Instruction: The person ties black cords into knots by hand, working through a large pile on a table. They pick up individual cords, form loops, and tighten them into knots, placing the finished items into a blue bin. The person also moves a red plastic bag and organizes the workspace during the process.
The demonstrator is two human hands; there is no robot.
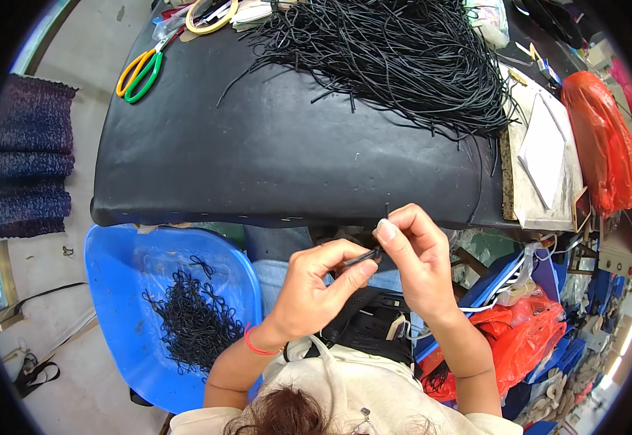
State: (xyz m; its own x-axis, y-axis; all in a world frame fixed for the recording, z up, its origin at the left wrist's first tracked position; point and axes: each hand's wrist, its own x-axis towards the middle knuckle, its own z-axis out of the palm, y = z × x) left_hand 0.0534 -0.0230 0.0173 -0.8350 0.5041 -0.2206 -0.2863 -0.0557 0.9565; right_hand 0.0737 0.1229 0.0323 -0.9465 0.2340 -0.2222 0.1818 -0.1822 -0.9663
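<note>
Close together in front of my body, just off the table's near edge, my left hand (325, 281) and my right hand (419, 259) both pinch one black cord (360, 258). The left thumb and forefinger press on a doubled stretch of it. Between my right thumb and fingertips a short end sticks up; fingers partly hide the middle of the cord. A large heap of loose black cords (403, 61) covers the far side of the black table (258, 156). In a blue tub (106, 304) at the left lies a pile of looped black cords (193, 319).
Scissors (142, 75) with yellow and green handles lie at the table's far left, near a tape roll (211, 16). A pale board (544, 159) and a red plastic bag (597, 141) are at the right edge. Another red bag (508, 337) sits beside my right forearm.
</note>
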